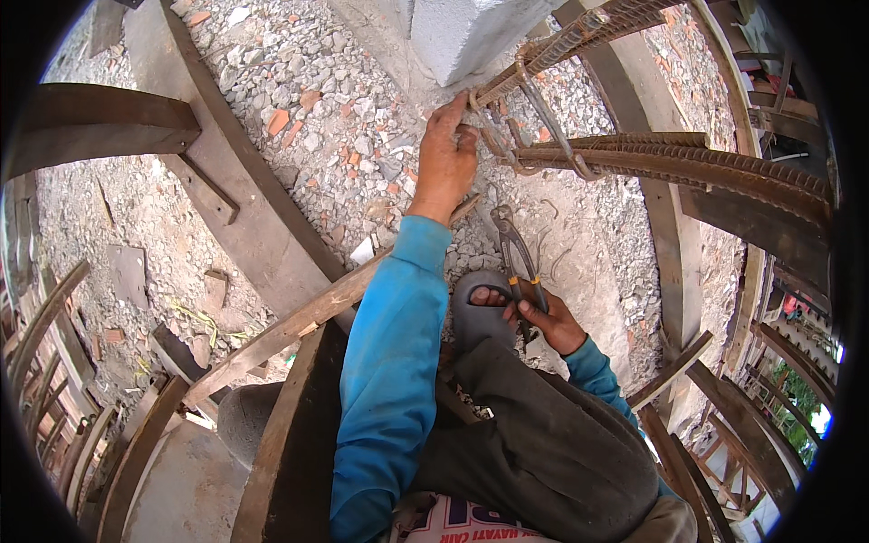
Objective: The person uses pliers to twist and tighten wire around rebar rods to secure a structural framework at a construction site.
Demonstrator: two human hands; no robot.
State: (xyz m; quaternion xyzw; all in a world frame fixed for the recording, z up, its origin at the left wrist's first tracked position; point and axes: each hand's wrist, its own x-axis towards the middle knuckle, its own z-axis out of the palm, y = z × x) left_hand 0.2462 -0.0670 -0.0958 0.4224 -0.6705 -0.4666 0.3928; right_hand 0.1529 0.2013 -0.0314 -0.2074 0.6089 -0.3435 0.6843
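Note:
My left hand [445, 163] reaches forward to the rusty rebar cage, its fingers closed on the near end of a bent steel stirrup [478, 101] beside the pale block column [457, 36]. Exactly how the fingertips meet the steel is partly hidden. Ribbed reinforcing bars [670, 161] run from there to the right. Lower down, near my sandalled foot [480, 308], my right hand [552, 321] grips a pair of pincers [503, 223] by its dark handles with yellow bands. The pincers' jaws point forward, apart from the bars.
Broken stone and brick rubble [308, 100] covers the ground. A wooden board [244, 208] runs along the left, and a thin wooden batten [290, 330] crosses under my left arm. Short bits of wire [543, 249] lie right of the pincers. More timber [665, 217] stands to the right.

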